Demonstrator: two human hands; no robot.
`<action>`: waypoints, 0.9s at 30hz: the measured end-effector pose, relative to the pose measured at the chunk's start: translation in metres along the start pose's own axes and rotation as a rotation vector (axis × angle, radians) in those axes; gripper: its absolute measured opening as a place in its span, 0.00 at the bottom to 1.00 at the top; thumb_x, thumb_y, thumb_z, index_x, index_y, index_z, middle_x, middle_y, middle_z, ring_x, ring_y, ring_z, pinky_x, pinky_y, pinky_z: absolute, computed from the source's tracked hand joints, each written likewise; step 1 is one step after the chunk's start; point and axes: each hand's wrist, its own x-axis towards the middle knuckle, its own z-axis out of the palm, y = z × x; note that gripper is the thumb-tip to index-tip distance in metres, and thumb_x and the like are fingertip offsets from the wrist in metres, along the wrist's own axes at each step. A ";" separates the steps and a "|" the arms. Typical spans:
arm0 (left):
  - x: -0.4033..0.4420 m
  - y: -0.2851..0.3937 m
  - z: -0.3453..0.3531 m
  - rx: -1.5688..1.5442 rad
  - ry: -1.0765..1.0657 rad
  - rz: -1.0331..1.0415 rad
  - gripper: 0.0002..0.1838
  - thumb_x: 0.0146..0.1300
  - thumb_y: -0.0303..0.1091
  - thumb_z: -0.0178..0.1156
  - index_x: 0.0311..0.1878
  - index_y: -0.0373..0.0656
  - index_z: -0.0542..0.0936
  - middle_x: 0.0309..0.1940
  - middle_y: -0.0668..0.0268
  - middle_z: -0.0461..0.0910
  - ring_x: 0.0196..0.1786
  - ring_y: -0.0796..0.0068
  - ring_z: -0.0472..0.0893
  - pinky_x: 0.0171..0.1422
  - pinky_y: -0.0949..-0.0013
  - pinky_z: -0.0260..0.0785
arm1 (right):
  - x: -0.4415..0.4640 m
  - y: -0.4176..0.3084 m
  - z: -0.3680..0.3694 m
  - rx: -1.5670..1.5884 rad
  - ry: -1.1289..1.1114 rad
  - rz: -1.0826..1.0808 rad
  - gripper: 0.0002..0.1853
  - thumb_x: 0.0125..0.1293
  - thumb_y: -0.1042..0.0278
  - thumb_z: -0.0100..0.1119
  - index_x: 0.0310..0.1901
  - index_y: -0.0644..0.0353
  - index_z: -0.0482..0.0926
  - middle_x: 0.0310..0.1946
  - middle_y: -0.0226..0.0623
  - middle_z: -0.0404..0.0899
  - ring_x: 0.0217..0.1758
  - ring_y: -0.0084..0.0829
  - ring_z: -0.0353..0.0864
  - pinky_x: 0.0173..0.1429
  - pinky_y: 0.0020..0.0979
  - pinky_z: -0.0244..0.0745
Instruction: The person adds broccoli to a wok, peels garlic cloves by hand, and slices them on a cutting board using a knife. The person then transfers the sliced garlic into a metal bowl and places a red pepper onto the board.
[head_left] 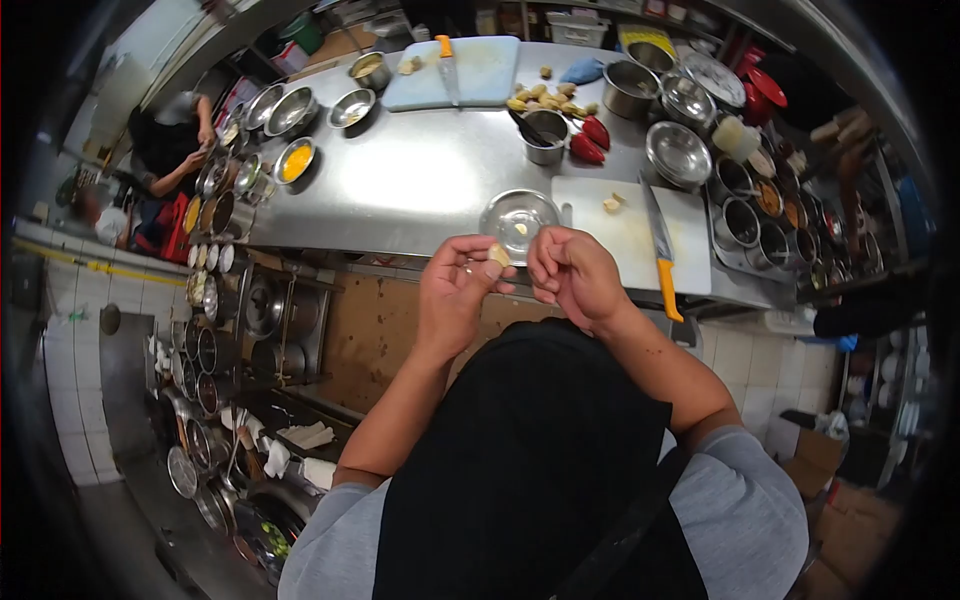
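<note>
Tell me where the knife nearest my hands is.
In the head view, the knife lies right of your right hand, on the nearer cutting board, its orange handle jutting past the board's near edge.

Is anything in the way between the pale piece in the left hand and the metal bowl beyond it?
Nothing visible: the left hand holds the pale piece by the near edge of the metal bowl. The right hand overlaps only its near right edge.

On the silver steel desk (400, 205), from the round silver metal bowl (505, 210): a white rectangular plastic board (605, 245) at three o'clock, an orange-handled steel knife (661, 245) on it; a pale-blue rectangular plastic board (490, 75) towards eleven o'clock.
</note>
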 end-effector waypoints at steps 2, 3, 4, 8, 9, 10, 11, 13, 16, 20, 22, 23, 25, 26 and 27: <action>-0.002 0.002 -0.001 0.053 0.000 -0.018 0.14 0.73 0.24 0.59 0.59 0.33 0.76 0.49 0.60 0.81 0.49 0.69 0.86 0.49 0.68 0.84 | 0.000 0.003 0.011 -0.153 0.099 0.006 0.07 0.67 0.78 0.48 0.32 0.61 0.74 0.28 0.30 0.73 0.26 0.20 0.69 0.32 0.26 0.71; -0.003 0.002 -0.001 0.056 -0.013 -0.031 0.14 0.73 0.24 0.59 0.59 0.33 0.76 0.49 0.60 0.81 0.49 0.69 0.86 0.49 0.68 0.84 | 0.001 0.004 0.018 -0.303 0.222 -0.008 0.07 0.68 0.78 0.48 0.32 0.61 0.75 0.29 0.31 0.75 0.27 0.19 0.70 0.32 0.25 0.70; -0.003 0.003 -0.001 0.060 -0.027 -0.044 0.14 0.73 0.24 0.59 0.59 0.33 0.76 0.48 0.60 0.81 0.49 0.69 0.86 0.49 0.67 0.84 | 0.004 0.005 0.026 -0.304 0.174 0.002 0.07 0.68 0.78 0.48 0.32 0.61 0.75 0.29 0.31 0.75 0.27 0.19 0.70 0.32 0.25 0.70; -0.008 0.001 -0.002 0.031 -0.020 -0.012 0.14 0.74 0.23 0.58 0.60 0.33 0.76 0.48 0.59 0.82 0.50 0.70 0.86 0.50 0.68 0.84 | 0.006 0.007 0.025 -0.634 0.215 -0.132 0.09 0.70 0.79 0.46 0.34 0.63 0.78 0.28 0.31 0.77 0.27 0.18 0.72 0.32 0.23 0.69; -0.009 0.000 -0.003 0.027 -0.028 0.004 0.14 0.74 0.23 0.58 0.61 0.34 0.76 0.48 0.59 0.82 0.50 0.70 0.86 0.50 0.68 0.84 | 0.006 0.007 0.018 -0.675 0.201 -0.141 0.10 0.69 0.80 0.46 0.35 0.63 0.78 0.27 0.30 0.77 0.27 0.17 0.72 0.32 0.23 0.69; -0.011 0.000 -0.003 0.022 -0.006 -0.010 0.15 0.74 0.23 0.57 0.61 0.33 0.76 0.49 0.59 0.82 0.50 0.71 0.85 0.51 0.68 0.83 | 0.005 0.006 0.011 -0.704 0.153 -0.152 0.10 0.69 0.80 0.45 0.35 0.63 0.78 0.25 0.29 0.77 0.26 0.17 0.71 0.32 0.23 0.68; -0.012 0.000 -0.005 0.021 -0.001 -0.005 0.15 0.74 0.23 0.57 0.61 0.33 0.76 0.49 0.59 0.82 0.50 0.71 0.85 0.51 0.68 0.83 | 0.004 0.004 0.007 -0.707 0.147 -0.150 0.10 0.69 0.80 0.45 0.35 0.63 0.78 0.25 0.29 0.77 0.26 0.17 0.71 0.32 0.23 0.68; -0.014 -0.003 -0.008 0.027 0.015 -0.001 0.14 0.74 0.22 0.57 0.61 0.32 0.76 0.49 0.60 0.82 0.50 0.71 0.85 0.52 0.68 0.83 | 0.002 0.004 0.003 -0.671 0.078 -0.147 0.08 0.69 0.80 0.49 0.34 0.63 0.78 0.26 0.28 0.77 0.27 0.15 0.70 0.33 0.21 0.67; -0.020 0.001 -0.007 0.042 0.015 0.000 0.14 0.74 0.22 0.57 0.60 0.31 0.76 0.49 0.60 0.82 0.51 0.73 0.84 0.54 0.69 0.82 | 0.007 0.008 0.037 -0.781 0.211 -0.209 0.04 0.68 0.79 0.57 0.34 0.63 0.79 0.26 0.26 0.76 0.29 0.12 0.70 0.33 0.19 0.66; -0.024 0.001 -0.005 0.105 0.007 0.039 0.14 0.74 0.22 0.58 0.60 0.32 0.77 0.50 0.60 0.82 0.52 0.74 0.84 0.56 0.69 0.80 | 0.010 0.016 0.031 -0.888 0.210 -0.205 0.02 0.67 0.78 0.63 0.36 0.64 0.80 0.26 0.23 0.76 0.29 0.10 0.70 0.33 0.18 0.65; -0.026 0.003 -0.002 0.140 0.013 0.127 0.13 0.73 0.22 0.59 0.59 0.32 0.78 0.50 0.60 0.81 0.52 0.75 0.83 0.58 0.70 0.79 | 0.011 0.014 0.029 -1.006 0.178 -0.218 0.02 0.65 0.77 0.64 0.36 0.65 0.81 0.24 0.23 0.76 0.26 0.10 0.69 0.31 0.19 0.64; -0.026 0.004 -0.002 0.140 0.012 0.124 0.13 0.73 0.22 0.59 0.59 0.32 0.78 0.50 0.60 0.81 0.52 0.75 0.83 0.58 0.70 0.79 | 0.011 0.013 0.029 -1.005 0.181 -0.217 0.02 0.65 0.77 0.64 0.36 0.65 0.81 0.24 0.23 0.76 0.26 0.10 0.69 0.31 0.19 0.64; -0.028 0.006 -0.002 0.274 0.015 0.156 0.12 0.72 0.21 0.60 0.57 0.31 0.80 0.50 0.60 0.80 0.52 0.75 0.83 0.58 0.71 0.78 | 0.013 0.011 0.028 -1.086 0.156 -0.270 0.02 0.62 0.78 0.65 0.34 0.65 0.81 0.22 0.23 0.75 0.24 0.10 0.67 0.29 0.19 0.63; -0.028 0.007 -0.001 0.271 0.012 0.150 0.12 0.72 0.21 0.60 0.57 0.31 0.80 0.50 0.60 0.80 0.52 0.75 0.83 0.58 0.71 0.78 | 0.012 0.008 0.030 -1.086 0.163 -0.266 0.02 0.62 0.78 0.65 0.34 0.65 0.81 0.22 0.23 0.75 0.24 0.10 0.67 0.29 0.19 0.63; -0.028 0.007 -0.001 0.316 0.012 0.183 0.12 0.72 0.21 0.60 0.56 0.31 0.81 0.50 0.60 0.80 0.51 0.75 0.83 0.57 0.72 0.78 | 0.012 0.003 0.033 -1.127 0.151 -0.195 0.01 0.62 0.78 0.64 0.35 0.64 0.80 0.25 0.23 0.76 0.27 0.11 0.69 0.32 0.19 0.65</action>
